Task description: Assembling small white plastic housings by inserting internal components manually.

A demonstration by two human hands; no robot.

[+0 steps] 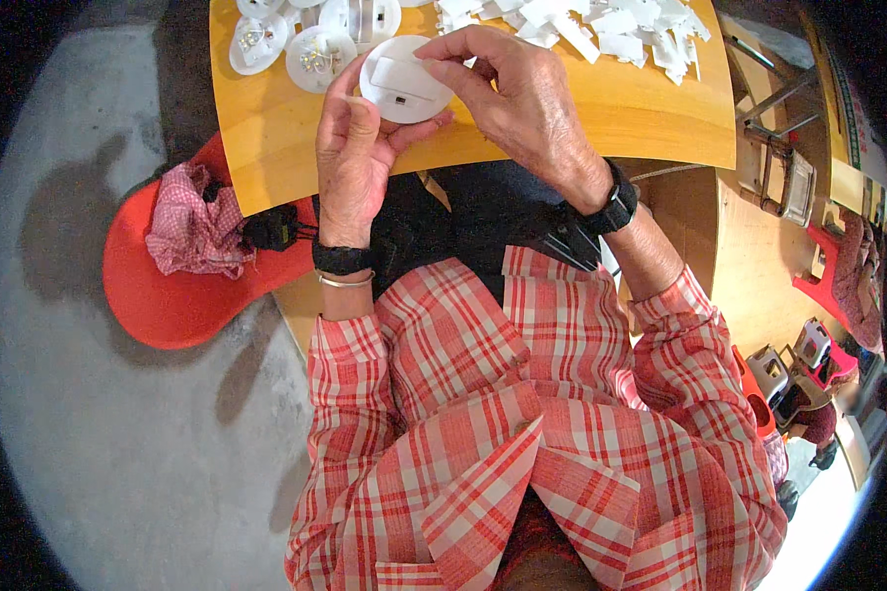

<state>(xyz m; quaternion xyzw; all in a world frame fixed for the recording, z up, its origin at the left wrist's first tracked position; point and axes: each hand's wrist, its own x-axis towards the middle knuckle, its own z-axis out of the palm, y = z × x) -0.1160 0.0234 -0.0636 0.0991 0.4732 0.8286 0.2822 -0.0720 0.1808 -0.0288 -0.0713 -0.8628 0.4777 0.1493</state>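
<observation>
The left hand [350, 148] cups a round white plastic disc [404, 81] over the bench [581, 123]'s near edge, steadying it while the right hand [512, 94] pinches its top rim.

The yellow wooden counter [650, 108] has round white discs [315, 57] lying in a bunch at its far left. A heap of small white plastic pieces [601, 30] lies at its far right.

We find no packages, labels or screens at workbench. We note one possible sign: long green-and-white strip [851, 108] along far right edge, beside wooden surface; too blurred and small to confirm.
</observation>
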